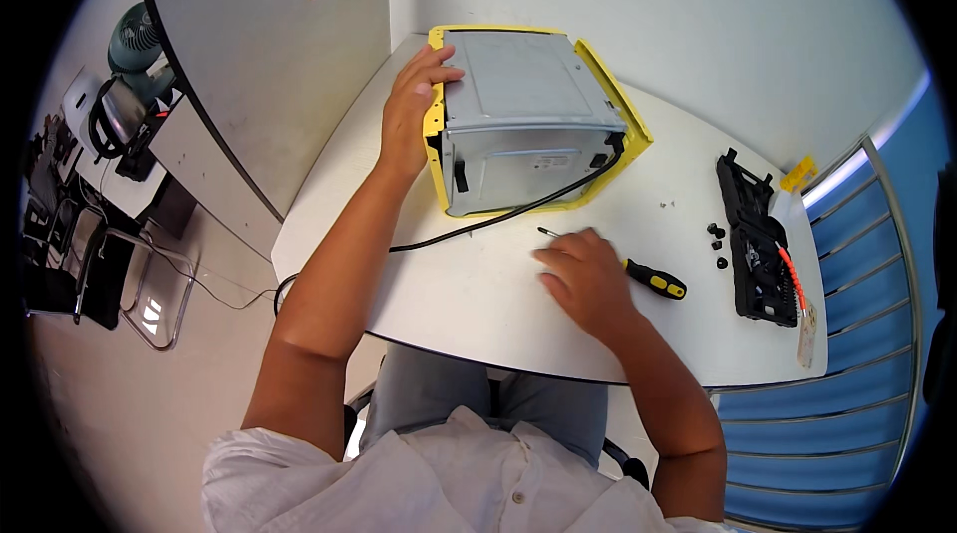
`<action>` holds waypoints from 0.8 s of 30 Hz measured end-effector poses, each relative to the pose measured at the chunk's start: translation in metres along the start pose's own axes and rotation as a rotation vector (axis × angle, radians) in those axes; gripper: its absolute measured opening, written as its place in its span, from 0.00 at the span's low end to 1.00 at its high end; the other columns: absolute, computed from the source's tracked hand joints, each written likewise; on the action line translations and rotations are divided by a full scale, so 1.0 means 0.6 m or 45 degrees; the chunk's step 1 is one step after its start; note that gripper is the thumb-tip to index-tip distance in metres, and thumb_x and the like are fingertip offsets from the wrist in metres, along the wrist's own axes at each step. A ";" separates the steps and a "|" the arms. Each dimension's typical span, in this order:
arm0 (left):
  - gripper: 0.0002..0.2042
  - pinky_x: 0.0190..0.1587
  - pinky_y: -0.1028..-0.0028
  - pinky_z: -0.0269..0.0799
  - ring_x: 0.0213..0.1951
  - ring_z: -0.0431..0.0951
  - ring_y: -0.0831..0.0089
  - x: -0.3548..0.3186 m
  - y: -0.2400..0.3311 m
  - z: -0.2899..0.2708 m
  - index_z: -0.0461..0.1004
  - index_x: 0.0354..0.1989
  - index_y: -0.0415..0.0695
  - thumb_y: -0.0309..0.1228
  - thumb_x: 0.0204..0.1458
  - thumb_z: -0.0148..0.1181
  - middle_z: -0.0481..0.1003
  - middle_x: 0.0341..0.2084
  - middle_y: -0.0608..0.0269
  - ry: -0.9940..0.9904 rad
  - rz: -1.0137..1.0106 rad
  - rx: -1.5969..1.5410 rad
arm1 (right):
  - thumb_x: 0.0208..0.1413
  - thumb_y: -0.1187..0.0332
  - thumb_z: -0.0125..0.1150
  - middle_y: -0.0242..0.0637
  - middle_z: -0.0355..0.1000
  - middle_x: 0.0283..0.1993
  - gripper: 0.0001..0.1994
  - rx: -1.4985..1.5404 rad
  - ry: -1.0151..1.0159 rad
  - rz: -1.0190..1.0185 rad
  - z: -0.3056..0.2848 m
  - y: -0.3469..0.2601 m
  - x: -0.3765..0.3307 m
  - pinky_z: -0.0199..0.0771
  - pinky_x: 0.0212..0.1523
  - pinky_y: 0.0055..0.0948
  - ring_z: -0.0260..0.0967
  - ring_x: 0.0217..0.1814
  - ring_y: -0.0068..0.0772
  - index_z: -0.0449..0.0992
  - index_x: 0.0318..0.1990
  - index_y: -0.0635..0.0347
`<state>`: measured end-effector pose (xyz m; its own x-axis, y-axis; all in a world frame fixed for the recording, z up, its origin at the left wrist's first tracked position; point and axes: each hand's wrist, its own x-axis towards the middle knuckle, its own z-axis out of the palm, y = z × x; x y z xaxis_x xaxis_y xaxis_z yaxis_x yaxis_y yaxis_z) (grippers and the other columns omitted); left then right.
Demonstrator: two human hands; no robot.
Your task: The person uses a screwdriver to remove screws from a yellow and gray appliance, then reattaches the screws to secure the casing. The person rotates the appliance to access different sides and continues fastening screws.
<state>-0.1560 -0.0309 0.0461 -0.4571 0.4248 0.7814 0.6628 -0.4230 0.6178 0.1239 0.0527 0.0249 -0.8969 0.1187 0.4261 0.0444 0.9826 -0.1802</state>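
A boxy appliance (523,79) with grey metal panels and yellow edges sits on the white table. A black power cord (508,214) runs from its near right side toward the table's left edge. My left hand (409,109) grips the appliance's left yellow edge, its fingers lying over the top panel. Near the table's front, my right hand (588,279) lies across a black and yellow screwdriver (655,280), covering its shaft; the tip and handle show on either side. The fingers of that hand are loosely spread and not wrapped round the screwdriver.
An open black tool case (760,254) lies at the right, with several small black pieces (718,244) beside it and an orange-red flexible rod (793,274) on it. Tiny screws (667,204) rest right of the appliance. A grey partition (269,44) stands left; a metal railing (897,264) borders the right.
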 end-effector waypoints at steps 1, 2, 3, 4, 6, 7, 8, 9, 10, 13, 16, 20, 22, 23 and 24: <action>0.23 0.66 0.61 0.45 0.67 0.51 0.55 -0.001 -0.002 -0.001 0.75 0.43 0.39 0.40 0.61 0.31 0.66 0.58 0.51 0.007 0.008 -0.006 | 0.42 0.71 0.66 0.33 0.71 0.40 0.15 0.084 -0.111 0.006 0.010 -0.011 0.021 0.68 0.45 0.35 0.65 0.45 0.39 0.78 0.41 0.56; 0.23 0.66 0.61 0.45 0.67 0.52 0.55 0.001 -0.002 0.001 0.75 0.43 0.39 0.40 0.61 0.31 0.66 0.57 0.51 0.010 0.011 0.003 | 0.43 0.70 0.65 0.33 0.71 0.41 0.14 0.082 -0.110 -0.016 0.024 -0.015 0.041 0.68 0.45 0.35 0.65 0.44 0.39 0.78 0.41 0.55; 0.23 0.66 0.61 0.45 0.67 0.52 0.55 0.001 -0.001 0.004 0.75 0.43 0.39 0.40 0.61 0.31 0.66 0.57 0.51 0.014 0.015 0.011 | 0.44 0.69 0.65 0.33 0.71 0.42 0.13 0.079 -0.108 -0.037 0.042 -0.014 0.055 0.69 0.44 0.35 0.65 0.43 0.39 0.78 0.41 0.55; 0.23 0.66 0.61 0.45 0.66 0.52 0.54 0.002 -0.004 0.006 0.75 0.43 0.39 0.40 0.61 0.32 0.67 0.57 0.51 0.018 0.016 0.020 | 0.45 0.69 0.64 0.32 0.71 0.40 0.12 -0.006 -0.061 -0.051 0.065 -0.013 0.066 0.69 0.44 0.35 0.66 0.43 0.39 0.78 0.40 0.55; 0.23 0.66 0.60 0.45 0.66 0.53 0.54 0.002 -0.001 0.004 0.75 0.43 0.39 0.40 0.61 0.31 0.67 0.57 0.51 0.021 0.022 0.031 | 0.46 0.67 0.63 0.31 0.70 0.36 0.09 -0.163 0.037 -0.090 0.103 -0.012 0.086 0.71 0.43 0.34 0.67 0.44 0.37 0.78 0.37 0.56; 0.23 0.66 0.60 0.45 0.66 0.53 0.54 -0.002 -0.001 0.001 0.75 0.42 0.39 0.40 0.61 0.31 0.67 0.56 0.51 0.020 0.014 0.038 | 0.46 0.67 0.63 0.31 0.70 0.36 0.09 -0.086 -0.007 -0.044 0.108 -0.018 0.095 0.71 0.43 0.35 0.67 0.44 0.37 0.78 0.36 0.56; 0.23 0.65 0.60 0.45 0.66 0.53 0.54 -0.002 -0.002 0.000 0.75 0.42 0.39 0.40 0.61 0.31 0.67 0.56 0.51 0.025 0.025 0.026 | 0.46 0.67 0.62 0.31 0.71 0.36 0.09 -0.010 -0.051 0.004 0.109 -0.024 0.104 0.71 0.43 0.35 0.68 0.43 0.37 0.78 0.36 0.56; 0.23 0.65 0.60 0.45 0.66 0.53 0.54 -0.001 -0.002 0.000 0.75 0.42 0.39 0.40 0.61 0.31 0.67 0.56 0.51 0.029 0.035 0.013 | 0.47 0.66 0.62 0.32 0.71 0.36 0.09 0.065 -0.095 0.052 0.112 -0.028 0.112 0.72 0.44 0.35 0.68 0.43 0.37 0.78 0.36 0.56; 0.23 0.65 0.60 0.45 0.66 0.53 0.54 -0.002 -0.001 0.000 0.75 0.42 0.39 0.41 0.61 0.31 0.67 0.56 0.51 0.034 0.041 -0.001 | 0.46 0.68 0.62 0.31 0.70 0.35 0.06 0.051 -0.042 0.032 0.117 -0.031 0.114 0.72 0.41 0.34 0.68 0.41 0.35 0.78 0.33 0.55; 0.23 0.65 0.61 0.45 0.66 0.53 0.54 -0.004 -0.001 0.002 0.75 0.42 0.39 0.41 0.61 0.32 0.67 0.56 0.51 0.038 0.019 -0.007 | 0.45 0.66 0.63 0.31 0.67 0.31 0.06 -0.177 -0.095 -0.071 0.125 -0.035 0.119 0.71 0.37 0.34 0.67 0.38 0.34 0.75 0.30 0.55; 0.23 0.66 0.61 0.45 0.66 0.53 0.54 -0.002 -0.003 0.006 0.75 0.42 0.39 0.41 0.61 0.32 0.67 0.56 0.51 0.023 0.035 -0.018 | 0.45 0.67 0.63 0.30 0.67 0.30 0.05 -0.133 -0.057 -0.069 0.128 -0.032 0.119 0.72 0.36 0.35 0.67 0.37 0.34 0.74 0.27 0.55; 0.24 0.66 0.61 0.43 0.66 0.53 0.55 -0.001 -0.020 0.005 0.75 0.43 0.38 0.42 0.61 0.32 0.67 0.57 0.51 0.007 0.046 -0.016 | 0.46 0.69 0.60 0.32 0.70 0.32 0.03 -0.019 -0.154 -0.098 0.085 -0.028 0.106 0.72 0.38 0.36 0.69 0.40 0.36 0.74 0.27 0.56; 0.24 0.67 0.61 0.42 0.67 0.51 0.56 -0.001 -0.025 0.007 0.75 0.43 0.38 0.43 0.60 0.34 0.66 0.57 0.50 0.024 0.010 -0.111 | 0.47 0.70 0.59 0.34 0.71 0.32 0.02 -0.039 -0.236 0.017 0.030 0.000 0.095 0.71 0.38 0.35 0.69 0.39 0.38 0.74 0.27 0.57; 0.24 0.67 0.61 0.41 0.67 0.50 0.56 -0.001 -0.028 0.004 0.75 0.43 0.38 0.43 0.59 0.35 0.66 0.58 0.50 0.035 -0.003 -0.149 | 0.47 0.71 0.59 0.35 0.71 0.32 0.02 -0.043 -0.279 0.068 0.004 0.022 0.091 0.71 0.38 0.35 0.69 0.39 0.39 0.74 0.27 0.58; 0.24 0.67 0.61 0.41 0.68 0.50 0.56 -0.001 -0.030 0.000 0.75 0.42 0.38 0.43 0.59 0.36 0.66 0.58 0.50 0.041 -0.019 -0.150 | 0.47 0.71 0.58 0.37 0.71 0.32 0.02 0.078 -0.240 0.245 -0.027 0.053 0.088 0.70 0.37 0.35 0.69 0.37 0.41 0.74 0.27 0.59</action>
<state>-0.1676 -0.0233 0.0342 -0.4866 0.4069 0.7731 0.5822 -0.5088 0.6342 0.0848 0.0923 0.0559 -0.9409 0.2678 0.2072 0.2001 0.9334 -0.2978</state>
